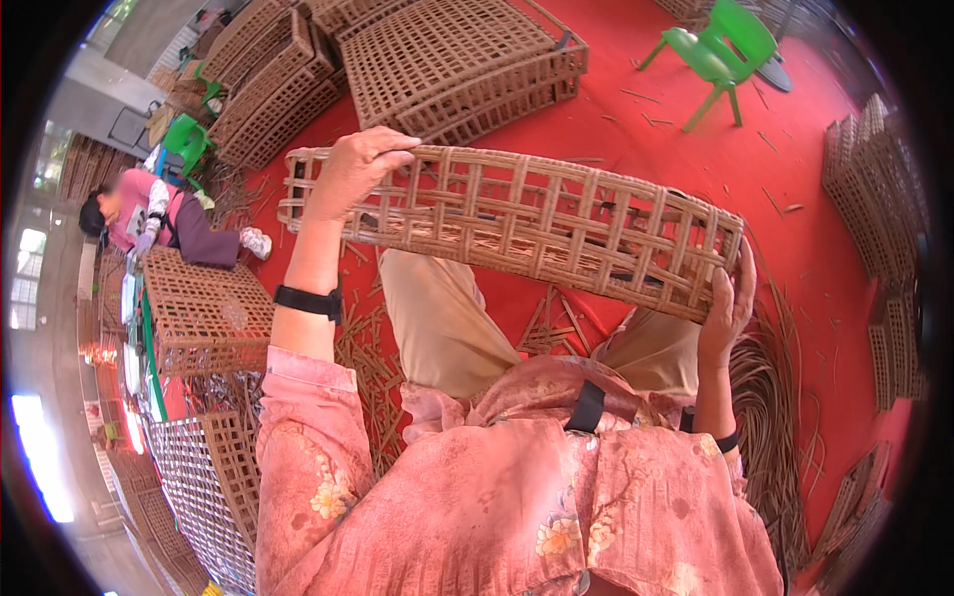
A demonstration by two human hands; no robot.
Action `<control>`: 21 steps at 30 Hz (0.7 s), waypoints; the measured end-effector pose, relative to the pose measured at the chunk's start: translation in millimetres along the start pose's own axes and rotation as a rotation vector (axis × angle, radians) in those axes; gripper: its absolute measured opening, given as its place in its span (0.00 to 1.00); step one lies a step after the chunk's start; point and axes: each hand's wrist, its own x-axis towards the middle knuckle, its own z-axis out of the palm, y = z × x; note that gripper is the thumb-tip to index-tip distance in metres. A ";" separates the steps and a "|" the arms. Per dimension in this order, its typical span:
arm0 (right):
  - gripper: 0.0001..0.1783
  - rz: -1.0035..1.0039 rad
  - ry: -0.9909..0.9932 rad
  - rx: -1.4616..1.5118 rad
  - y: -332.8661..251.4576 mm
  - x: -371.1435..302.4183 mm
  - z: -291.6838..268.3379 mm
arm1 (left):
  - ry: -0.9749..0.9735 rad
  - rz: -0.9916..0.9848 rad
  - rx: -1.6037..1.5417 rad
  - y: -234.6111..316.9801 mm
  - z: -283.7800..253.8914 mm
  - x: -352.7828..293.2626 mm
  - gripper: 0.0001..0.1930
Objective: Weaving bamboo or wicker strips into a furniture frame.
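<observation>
A long, shallow basket of brown woven strips (537, 214) is raised in front of me, above my knees, one open-lattice side facing me. My left hand (360, 171) grips its upper rim near the left end, fingers bent over the edge. At the right end, my right hand (728, 306) holds the corner, with the fingers wrapped round the side and the palm partly behind it. The basket tilts slightly, its right end lower than the left. Its far side is mostly hidden by the near lattice.
Large woven baskets (447, 65) stand stacked ahead on the red floor (636, 109). Loose strips (765, 427) lie coiled at my right, cut pieces (368, 348) at my left. A green chair (717, 60) stands far right. Another person (149, 214) bends over a woven basket (204, 308) at left.
</observation>
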 end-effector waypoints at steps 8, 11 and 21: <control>0.30 0.020 0.008 0.077 4.2 1.6 -0.2 | 0.116 0.147 0.338 18.6 14.4 1.6 0.11; 0.29 0.028 0.030 0.093 -2.4 -0.1 0.9 | 0.077 0.229 0.225 48.7 40.6 11.1 0.13; 0.29 0.010 0.051 0.020 2.8 0.1 1.4 | 0.075 0.174 0.242 65.2 62.4 18.0 0.11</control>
